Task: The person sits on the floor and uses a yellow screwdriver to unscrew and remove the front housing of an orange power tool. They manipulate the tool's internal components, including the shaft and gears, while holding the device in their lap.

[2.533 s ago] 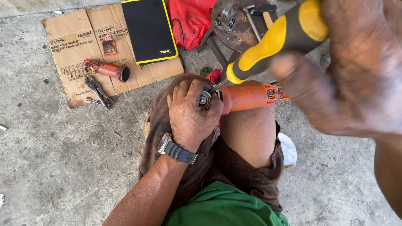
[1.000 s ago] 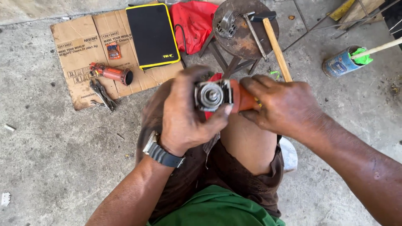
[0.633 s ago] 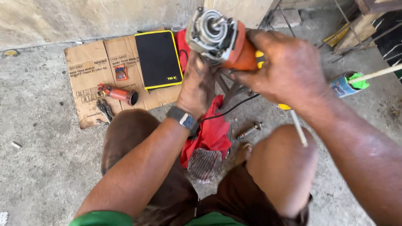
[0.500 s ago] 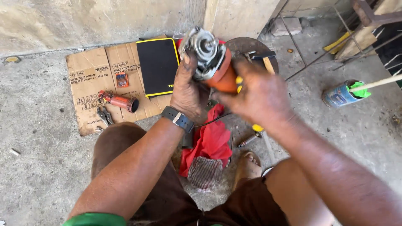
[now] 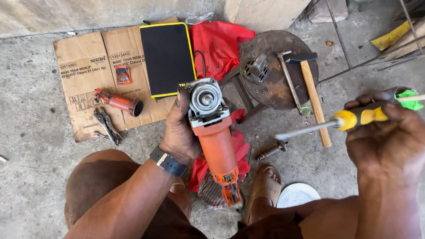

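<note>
The orange angle grinder (image 5: 214, 132) is held upright over the person's lap, its grey gear head and bare spindle turned up toward the camera and its tail, with the cord end, pointing down between the knees. The left hand (image 5: 180, 130) wraps the gear head and neck from the left, fingers closed around the body, a dark wristwatch (image 5: 168, 162) on the wrist. The right hand (image 5: 384, 135) is well apart to the right, closed around the yellow-and-black handle of a screwdriver (image 5: 336, 124) whose shaft points left toward the grinder without touching it.

The work looks to be at the stage of servicing the opened grinder head: the tool is presented and the driver is ready. The next move would likely call for steadying the body and bringing the driver tip squarely onto a screw on the head.

Under the grinder lies a red cloth (image 5: 239, 152) on the concrete floor (image 5: 35, 177). Behind it stands a rusty round stool (image 5: 272, 84) serving as a worktop, carrying a grey metal guard part (image 5: 256, 68) and a hammer (image 5: 312, 88). To the left, flattened cardboard (image 5: 84, 66) bears a black case (image 5: 167, 57), an orange motor part (image 5: 119, 101) and locking pliers (image 5: 106, 125).

Half a second ago both hands were on the grinder, raised higher; now the right hand has left it and holds the screwdriver, and the grinder sits lower.
</note>
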